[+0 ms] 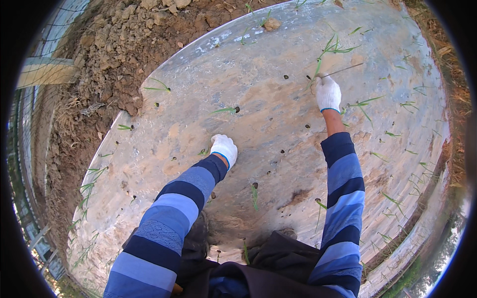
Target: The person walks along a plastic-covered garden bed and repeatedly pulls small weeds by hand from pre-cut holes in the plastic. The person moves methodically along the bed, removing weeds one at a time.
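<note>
My left hand (pixel 224 149), in a white knit glove, is curled low over the soil-smeared plastic mulch film (pixel 253 134). A small green shoot (pixel 203 151) shows just beside its fingers; whether they grip anything is hidden. Farther forward and to the right, my right hand (pixel 328 92), gloved the same way, is closed around a thin rod (pixel 348 69) that sticks out to the right. A leafy green seedling (pixel 328 52) rises by its fingertips, close to a dark planting hole (pixel 308 77). I cannot tell if the fingers touch its stem.
Many holes dot the film, several with seedlings, such as one shoot (pixel 225 110) ahead of my left hand. Loose clods of soil (pixel 111 41) border the film at left, near a wooden post (pixel 46 72) and wire netting. Dry straw (pixel 456 130) lies along the right.
</note>
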Tool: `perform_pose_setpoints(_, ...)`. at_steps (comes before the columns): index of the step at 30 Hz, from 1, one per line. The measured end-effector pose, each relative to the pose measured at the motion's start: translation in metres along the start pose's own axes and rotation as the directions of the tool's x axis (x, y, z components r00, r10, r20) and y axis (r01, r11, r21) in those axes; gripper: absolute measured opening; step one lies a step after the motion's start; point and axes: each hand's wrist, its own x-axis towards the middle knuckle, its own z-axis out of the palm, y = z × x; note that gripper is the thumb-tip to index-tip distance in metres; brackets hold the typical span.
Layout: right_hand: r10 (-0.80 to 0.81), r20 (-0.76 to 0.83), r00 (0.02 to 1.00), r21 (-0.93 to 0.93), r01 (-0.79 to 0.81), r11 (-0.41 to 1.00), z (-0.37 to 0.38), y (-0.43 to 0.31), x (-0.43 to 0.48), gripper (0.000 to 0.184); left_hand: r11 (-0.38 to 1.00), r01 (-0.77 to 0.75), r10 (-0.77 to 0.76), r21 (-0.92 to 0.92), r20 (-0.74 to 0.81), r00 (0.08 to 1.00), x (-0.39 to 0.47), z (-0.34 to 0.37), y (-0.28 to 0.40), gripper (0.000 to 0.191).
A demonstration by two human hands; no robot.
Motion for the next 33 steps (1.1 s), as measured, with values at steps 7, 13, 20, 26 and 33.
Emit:
perform_pose_setpoints(7,0.199,0.109,0.974,0.53,-0.227,0.817,0.017,0.003,-0.011,0.022,1.0,-0.001,0.001,0.009,-0.012,1.0,-0.001,0.001,0.0,0.048)
perform_pose_setpoints(13,-0.341,-0.089,0.936,0.116,0.349,0.93,0.004,-0.025,-0.06,0.017,0.999,-0.024,0.025,0.029,-0.023,0.999,-0.001,0.002,-0.001,0.031)
perform_pose_setpoints(20,-0.115,0.011,0.993,0.465,0.097,0.88,0.0,-0.039,-0.091,0.015,1.0,0.004,-0.005,-0.009,-0.072,0.997,-0.002,0.004,0.0,0.042)
perform_pose_setpoints(26,0.219,0.432,0.875,0.797,-0.484,0.361,0.008,-0.047,-0.103,0.024,1.0,0.008,-0.011,-0.031,-0.111,0.994,0.002,0.008,0.0,0.034)
perform_pose_setpoints(33,0.136,0.671,0.729,0.742,-0.663,-0.1,0.042,-0.066,-0.119,0.023,0.999,0.017,-0.019,-0.034,-0.065,0.998,0.01,0.013,0.002,0.029)
